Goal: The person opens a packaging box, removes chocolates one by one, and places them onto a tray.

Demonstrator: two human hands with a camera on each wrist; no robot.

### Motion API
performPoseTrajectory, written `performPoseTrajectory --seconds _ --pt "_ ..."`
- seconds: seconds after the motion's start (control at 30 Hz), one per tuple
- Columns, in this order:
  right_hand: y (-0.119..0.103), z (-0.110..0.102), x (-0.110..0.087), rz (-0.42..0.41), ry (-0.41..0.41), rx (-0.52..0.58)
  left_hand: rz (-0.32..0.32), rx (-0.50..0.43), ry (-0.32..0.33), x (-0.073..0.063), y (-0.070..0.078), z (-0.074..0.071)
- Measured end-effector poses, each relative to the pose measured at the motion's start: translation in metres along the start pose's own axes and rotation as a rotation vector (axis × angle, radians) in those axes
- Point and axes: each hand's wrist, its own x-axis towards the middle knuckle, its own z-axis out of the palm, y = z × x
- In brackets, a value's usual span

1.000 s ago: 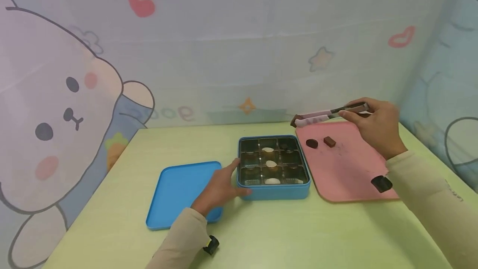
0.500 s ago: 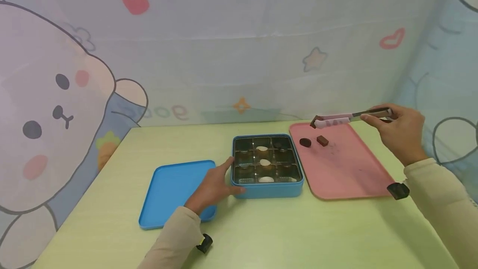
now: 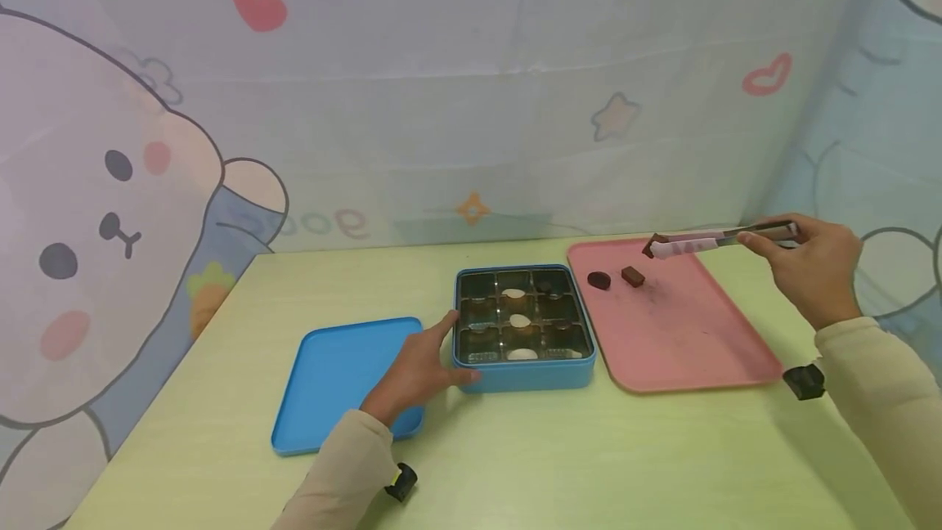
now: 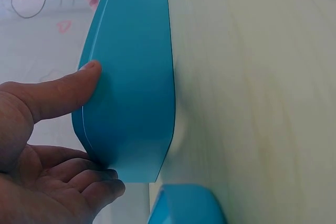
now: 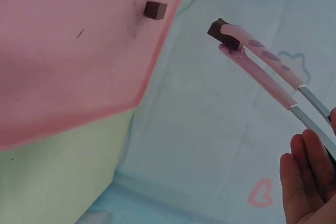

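My left hand (image 3: pixel 415 373) steadies the left front corner of a blue box (image 3: pixel 530 377). In the left wrist view its thumb presses one side and its fingers curl at the adjoining side. The box has a divided insert; white pieces (image 3: pixel 519 321) sit down the middle column and a dark one in the back right compartment. My right hand (image 3: pixel 820 272) holds tongs (image 5: pixel 268 59) with pink patterned tips. Between the tips is a brown chocolate block (image 5: pixel 224 33), held in the air over the back of the pink tray (image 3: pixel 692 350).
On the tray lie a dark round piece (image 3: pixel 599 280) and a brown block (image 3: pixel 633 276), with dark smudges beside them. A blue lid (image 3: pixel 346 379) lies on the table (image 3: pixel 515 464) left of the box, partly under my left forearm. A printed cloth (image 3: pixel 412 105) hangs behind.
My right hand has moved to the right, carrying the tongs and the chocolate block from near the box's back right corner to over the tray. The left hand stays at the box.
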Motion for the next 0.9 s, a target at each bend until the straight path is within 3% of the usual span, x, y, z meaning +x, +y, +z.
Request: performPoseTrajectory --seconds 0.23,0.47,0.9 --pt "0.015 0.001 -0.003 0.01 -0.037 -0.09 -0.002 0.002 -0.001 -0.001 0.0 -0.001" --pt "0.029 0.004 -0.007 0.044 -0.086 -0.077 -0.012 0.004 -0.011 -0.001 -0.001 0.0" --pt "0.048 0.014 -0.008 -0.021 -0.021 -0.121 -0.007 -0.007 -0.012 -0.001 0.0 -0.001"
